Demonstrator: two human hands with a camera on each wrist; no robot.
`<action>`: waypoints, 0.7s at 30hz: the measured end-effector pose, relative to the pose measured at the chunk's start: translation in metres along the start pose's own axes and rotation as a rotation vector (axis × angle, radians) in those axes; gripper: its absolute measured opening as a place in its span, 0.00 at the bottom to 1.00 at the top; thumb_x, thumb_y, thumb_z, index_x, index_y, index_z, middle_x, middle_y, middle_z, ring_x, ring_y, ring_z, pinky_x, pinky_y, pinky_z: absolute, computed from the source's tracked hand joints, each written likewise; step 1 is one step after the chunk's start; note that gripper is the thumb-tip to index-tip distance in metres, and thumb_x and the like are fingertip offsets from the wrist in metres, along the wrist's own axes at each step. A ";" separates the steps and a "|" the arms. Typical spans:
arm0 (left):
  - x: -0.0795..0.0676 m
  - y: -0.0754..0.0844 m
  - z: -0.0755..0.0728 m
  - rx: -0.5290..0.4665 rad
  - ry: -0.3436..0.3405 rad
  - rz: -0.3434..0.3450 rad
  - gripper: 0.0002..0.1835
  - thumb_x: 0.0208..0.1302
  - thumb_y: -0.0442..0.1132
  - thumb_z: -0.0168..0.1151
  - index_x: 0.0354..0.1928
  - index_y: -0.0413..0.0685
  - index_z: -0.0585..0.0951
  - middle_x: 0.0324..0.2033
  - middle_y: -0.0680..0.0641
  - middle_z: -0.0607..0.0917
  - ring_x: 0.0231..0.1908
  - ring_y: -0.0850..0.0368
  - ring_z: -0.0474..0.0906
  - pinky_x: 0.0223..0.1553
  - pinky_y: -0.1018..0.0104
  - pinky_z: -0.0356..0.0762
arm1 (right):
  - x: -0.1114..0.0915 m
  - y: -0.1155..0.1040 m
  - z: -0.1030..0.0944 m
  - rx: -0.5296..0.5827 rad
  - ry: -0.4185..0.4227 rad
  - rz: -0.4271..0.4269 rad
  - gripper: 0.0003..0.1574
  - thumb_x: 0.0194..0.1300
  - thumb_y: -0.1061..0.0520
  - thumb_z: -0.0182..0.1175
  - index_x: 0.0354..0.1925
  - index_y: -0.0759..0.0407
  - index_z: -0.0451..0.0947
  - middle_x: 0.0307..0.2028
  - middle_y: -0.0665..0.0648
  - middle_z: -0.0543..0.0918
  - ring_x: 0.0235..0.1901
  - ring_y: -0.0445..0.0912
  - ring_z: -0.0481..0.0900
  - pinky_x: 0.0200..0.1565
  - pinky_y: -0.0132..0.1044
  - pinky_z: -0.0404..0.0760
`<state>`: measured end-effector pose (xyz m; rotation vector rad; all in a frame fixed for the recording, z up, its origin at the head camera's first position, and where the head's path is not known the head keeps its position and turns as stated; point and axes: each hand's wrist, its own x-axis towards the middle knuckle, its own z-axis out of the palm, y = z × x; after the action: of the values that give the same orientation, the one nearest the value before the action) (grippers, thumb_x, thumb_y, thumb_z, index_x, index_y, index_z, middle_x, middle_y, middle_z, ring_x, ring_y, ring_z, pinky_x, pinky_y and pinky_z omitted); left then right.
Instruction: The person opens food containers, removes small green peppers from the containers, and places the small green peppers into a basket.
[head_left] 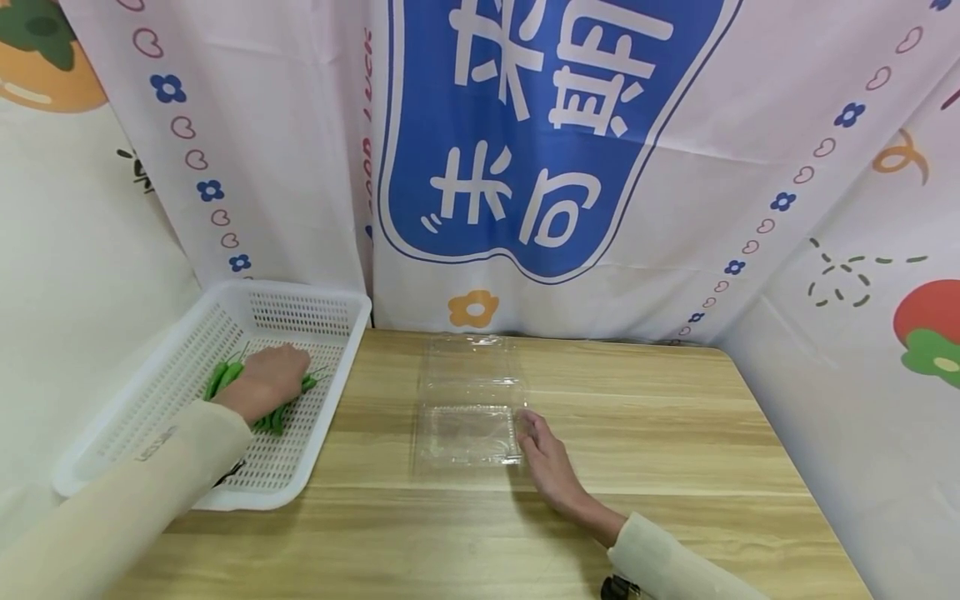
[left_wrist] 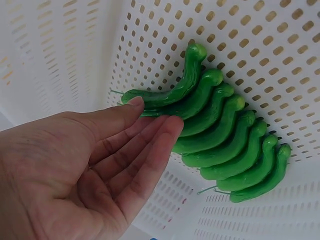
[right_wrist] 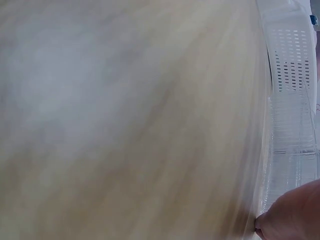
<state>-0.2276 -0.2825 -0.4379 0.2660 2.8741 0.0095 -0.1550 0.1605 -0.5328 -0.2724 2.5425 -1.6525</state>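
Note:
Several glossy green chili peppers (left_wrist: 220,130) lie side by side in a row in the white plastic basket (head_left: 330,417). My left hand (left_wrist: 95,175) reaches in over them, its thumb and fingertips close to the stem ends of the upper peppers and a gap between thumb and fingers. In the head view, the back of that left hand (head_left: 273,375) covers part of the row. A clear plastic clamshell box (head_left: 468,433) lies with its lid folded back on the table. At its right edge my right hand (head_left: 551,467) pinches the rim.
The wood-grain table (head_left: 637,417) extends right of the box. A printed cloth (head_left: 660,208) hangs behind the table's back edge, and a patterned wall (head_left: 885,375) borders the right side. The basket's raised rim (head_left: 348,358) surrounds the peppers.

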 end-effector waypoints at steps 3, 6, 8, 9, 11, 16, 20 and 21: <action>-0.001 0.000 -0.004 0.004 -0.006 -0.010 0.04 0.69 0.27 0.58 0.35 0.37 0.79 0.28 0.42 0.80 0.27 0.48 0.78 0.28 0.52 0.82 | 0.000 0.000 -0.001 0.003 -0.003 0.002 0.29 0.84 0.58 0.48 0.76 0.68 0.62 0.74 0.72 0.69 0.74 0.67 0.67 0.72 0.63 0.67; -0.002 0.001 -0.008 0.006 -0.017 -0.032 0.03 0.70 0.29 0.59 0.36 0.37 0.79 0.28 0.42 0.81 0.27 0.48 0.78 0.27 0.54 0.81 | 0.000 -0.001 -0.002 0.004 -0.004 0.006 0.30 0.84 0.57 0.48 0.76 0.67 0.62 0.74 0.72 0.69 0.73 0.67 0.68 0.72 0.64 0.67; -0.002 0.002 -0.009 0.002 -0.016 -0.042 0.03 0.69 0.30 0.60 0.36 0.37 0.80 0.28 0.41 0.81 0.27 0.48 0.78 0.27 0.53 0.81 | 0.000 -0.002 -0.002 0.004 -0.005 0.012 0.30 0.84 0.57 0.48 0.76 0.67 0.62 0.74 0.73 0.69 0.73 0.68 0.68 0.72 0.64 0.67; -0.002 0.002 -0.010 -0.001 -0.015 -0.046 0.04 0.70 0.31 0.61 0.36 0.37 0.80 0.28 0.41 0.81 0.27 0.48 0.78 0.28 0.53 0.81 | 0.000 -0.003 -0.003 0.006 -0.006 0.016 0.30 0.84 0.57 0.48 0.76 0.67 0.62 0.74 0.73 0.69 0.73 0.68 0.68 0.72 0.64 0.67; -0.003 0.003 -0.012 -0.012 -0.010 -0.052 0.06 0.69 0.34 0.62 0.36 0.36 0.80 0.28 0.41 0.82 0.27 0.48 0.78 0.28 0.53 0.81 | 0.000 -0.004 -0.004 0.009 -0.007 0.024 0.30 0.84 0.57 0.49 0.76 0.66 0.62 0.73 0.73 0.69 0.73 0.68 0.69 0.72 0.64 0.67; -0.007 0.006 -0.014 -0.041 0.012 -0.063 0.10 0.68 0.38 0.64 0.35 0.35 0.80 0.26 0.41 0.81 0.26 0.47 0.78 0.27 0.52 0.81 | -0.001 -0.004 -0.006 0.018 -0.008 0.033 0.30 0.84 0.56 0.49 0.76 0.66 0.63 0.73 0.73 0.70 0.73 0.67 0.68 0.72 0.64 0.66; -0.008 0.009 -0.019 -0.046 0.031 -0.051 0.12 0.71 0.39 0.62 0.32 0.37 0.79 0.25 0.42 0.80 0.25 0.47 0.76 0.26 0.52 0.80 | -0.002 -0.004 -0.007 0.018 -0.009 0.040 0.31 0.84 0.54 0.49 0.77 0.66 0.62 0.73 0.72 0.70 0.72 0.67 0.69 0.72 0.64 0.67; -0.008 0.009 -0.020 -0.047 0.035 -0.047 0.12 0.71 0.39 0.62 0.31 0.37 0.78 0.25 0.43 0.79 0.25 0.48 0.76 0.26 0.52 0.79 | -0.002 -0.004 -0.008 0.019 -0.011 0.045 0.31 0.85 0.54 0.49 0.77 0.66 0.62 0.73 0.72 0.70 0.72 0.67 0.69 0.72 0.64 0.66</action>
<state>-0.2236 -0.2744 -0.4167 0.1913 2.9099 0.0740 -0.1536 0.1667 -0.5258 -0.2207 2.5051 -1.6539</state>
